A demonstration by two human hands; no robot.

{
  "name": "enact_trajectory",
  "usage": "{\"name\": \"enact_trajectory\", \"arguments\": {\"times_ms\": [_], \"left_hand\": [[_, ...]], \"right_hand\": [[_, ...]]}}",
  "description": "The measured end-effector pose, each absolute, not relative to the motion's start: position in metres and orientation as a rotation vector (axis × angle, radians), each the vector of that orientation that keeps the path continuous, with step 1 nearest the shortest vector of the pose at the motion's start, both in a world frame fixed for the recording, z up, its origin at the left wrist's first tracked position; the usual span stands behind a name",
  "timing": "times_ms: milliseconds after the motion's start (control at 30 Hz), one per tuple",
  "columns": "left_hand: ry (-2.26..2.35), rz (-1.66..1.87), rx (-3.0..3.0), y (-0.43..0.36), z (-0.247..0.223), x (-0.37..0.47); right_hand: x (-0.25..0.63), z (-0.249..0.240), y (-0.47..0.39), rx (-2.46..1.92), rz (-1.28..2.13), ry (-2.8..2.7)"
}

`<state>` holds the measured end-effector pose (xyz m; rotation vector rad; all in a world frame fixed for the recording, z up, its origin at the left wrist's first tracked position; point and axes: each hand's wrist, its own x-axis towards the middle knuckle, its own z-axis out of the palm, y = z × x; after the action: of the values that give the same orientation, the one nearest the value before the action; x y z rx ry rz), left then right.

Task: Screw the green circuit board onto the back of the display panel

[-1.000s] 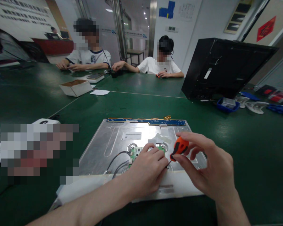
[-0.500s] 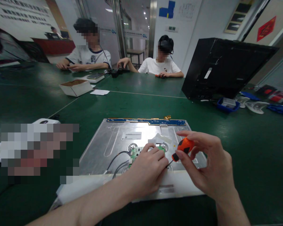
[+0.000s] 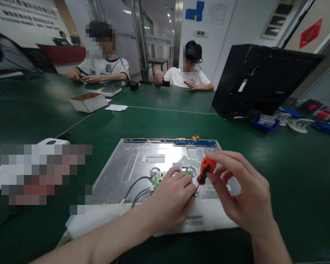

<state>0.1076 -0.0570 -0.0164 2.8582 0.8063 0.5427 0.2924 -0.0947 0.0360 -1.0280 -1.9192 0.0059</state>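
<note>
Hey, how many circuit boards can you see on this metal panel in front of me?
2: a long blue board along the panel's far edge, and a green board partly covered by your left hand, which could be hiding more.

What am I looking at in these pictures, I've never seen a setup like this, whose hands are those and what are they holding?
There's no robot here: these are a person's bare hands, seen by one camera worn on their head, looking forward and down. The right hand holds an orange-and-black screwdriver. The left hand partly covers a green circuit board on a flat metal panel. On the green table there's also an open white box. Two other people sit across.
</note>
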Motion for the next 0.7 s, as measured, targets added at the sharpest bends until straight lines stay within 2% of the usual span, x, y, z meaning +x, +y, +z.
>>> {"name": "enact_trajectory", "arguments": {"times_ms": [700], "left_hand": [[0.796,0.523,2.849,-0.0563,-0.0173,0.1087]], "right_hand": [[0.2910,0.0343,-0.0968,-1.003,0.058,-1.891]]}}
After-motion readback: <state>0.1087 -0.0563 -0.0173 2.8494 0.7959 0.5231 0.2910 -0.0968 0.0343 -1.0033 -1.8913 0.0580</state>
